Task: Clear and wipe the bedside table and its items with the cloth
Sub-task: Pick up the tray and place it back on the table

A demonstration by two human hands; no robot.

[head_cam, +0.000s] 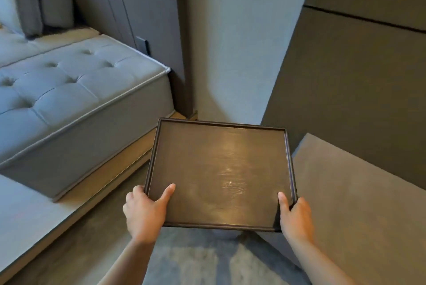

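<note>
A dark brown rectangular tray (221,169) with a raised rim is held level in the air in front of me, with nothing on it. My left hand (145,211) grips its near left corner, thumb on the inside surface. My right hand (295,215) grips the near right corner the same way. Neither a cloth nor a bedside table is in view.
A grey tufted sofa seat (76,91) on a wooden base stands at the left. A grey upholstered surface (359,192) lies at the right, below dark wall panels (357,77). A grey rug (196,261) covers the floor under my arms.
</note>
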